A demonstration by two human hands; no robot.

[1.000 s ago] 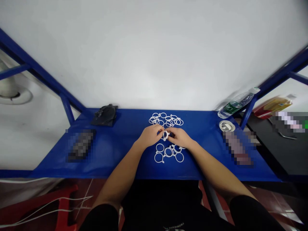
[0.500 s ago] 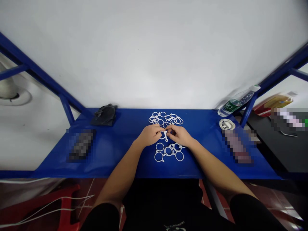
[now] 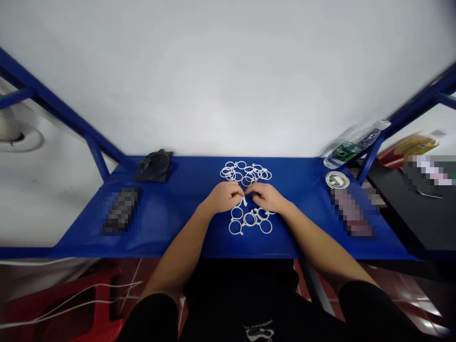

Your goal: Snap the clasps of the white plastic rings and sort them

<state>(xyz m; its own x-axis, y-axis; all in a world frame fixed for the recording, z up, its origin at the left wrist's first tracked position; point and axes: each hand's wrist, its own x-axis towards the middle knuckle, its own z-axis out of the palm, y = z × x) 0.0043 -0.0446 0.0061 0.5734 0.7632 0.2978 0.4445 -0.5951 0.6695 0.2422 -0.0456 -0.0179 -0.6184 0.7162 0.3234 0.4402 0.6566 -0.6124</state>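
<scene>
My left hand (image 3: 224,197) and my right hand (image 3: 268,197) meet at the middle of the blue table (image 3: 178,218), fingers curled together. Between the fingertips they pinch one small white plastic ring (image 3: 244,201) whose tab hangs down. A pile of several white rings (image 3: 245,173) lies just beyond the hands. A second group of several white rings (image 3: 251,221) lies just in front of them, partly under my right hand.
A black crumpled object (image 3: 154,166) lies at the back left, a blurred dark item (image 3: 120,210) nearer left. A plastic bottle (image 3: 352,144) leans at the back right beside a round metal lid (image 3: 337,180) and a blurred item (image 3: 351,212). Red stool (image 3: 53,304) below left.
The hands have stayed together on the ring, turning it so its tab hangs down. The camera has tipped slightly, shifting the whole scene upward.
</scene>
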